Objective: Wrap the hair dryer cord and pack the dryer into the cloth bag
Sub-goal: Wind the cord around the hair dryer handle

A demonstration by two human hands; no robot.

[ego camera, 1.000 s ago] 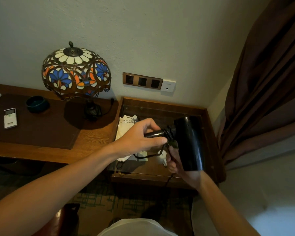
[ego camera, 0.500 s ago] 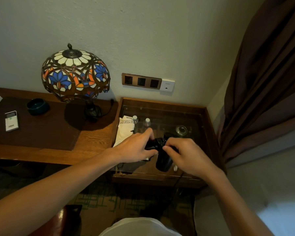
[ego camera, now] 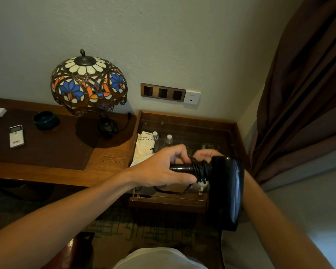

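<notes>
We grip the glossy black hair dryer point(ego camera: 226, 189) by its handle in the left hand point(ego camera: 159, 169) above the glass-topped table point(ego camera: 184, 202), right hand point(ego camera: 206, 153) mostly hidden so its grip is unclear; slack black cord point(ego camera: 201, 169) coils may unravel before reaching the cream cloth bag point(ego camera: 143, 148).

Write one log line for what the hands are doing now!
step: wrapping cord on dryer handle | left hand: grips handle | right hand: behind dryer, mostly hidden | bag: on glass top, unpacked
</notes>
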